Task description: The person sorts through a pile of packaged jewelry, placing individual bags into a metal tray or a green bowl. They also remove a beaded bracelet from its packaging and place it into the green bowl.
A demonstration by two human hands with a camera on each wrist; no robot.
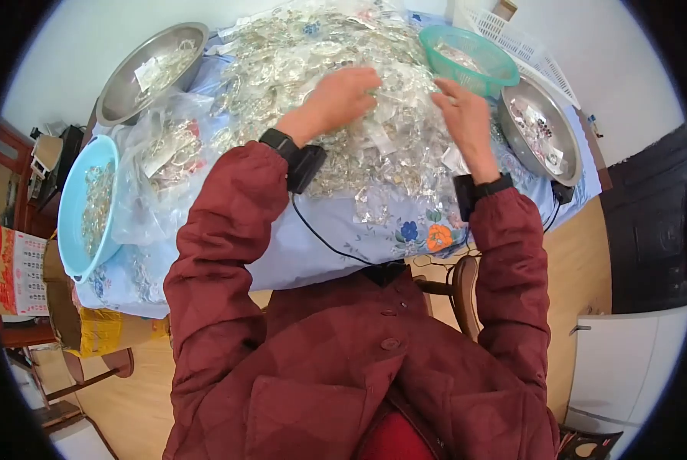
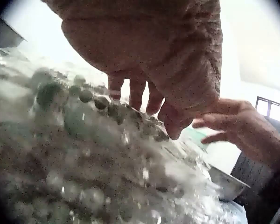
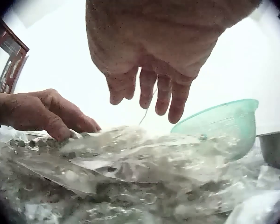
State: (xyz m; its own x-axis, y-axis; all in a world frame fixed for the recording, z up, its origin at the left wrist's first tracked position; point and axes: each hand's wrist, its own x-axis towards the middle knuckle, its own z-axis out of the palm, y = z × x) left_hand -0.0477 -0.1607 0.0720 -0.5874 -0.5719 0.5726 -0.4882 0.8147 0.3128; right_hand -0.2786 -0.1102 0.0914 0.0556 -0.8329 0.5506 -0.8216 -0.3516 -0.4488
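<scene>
Packets (image 2: 84,163) indistinct beneath left hand (image 2: 149,51)

pile of packets (image 1: 282,73): on table (image 1: 297,245) | basin (image 1: 71,207), bag (image 1: 146,203): left of pile | basket (image 1: 503,73), bowl (image 1: 511,136): right

A yellow-taped cardboard box (image 1: 102,331) sits left, a white cabinet (image 1: 627,368) right.

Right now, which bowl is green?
The plastic bowl beyond the right hand; the right metal bowl and left metal bowl are silvery, and the basin at near left is light blue.
</scene>
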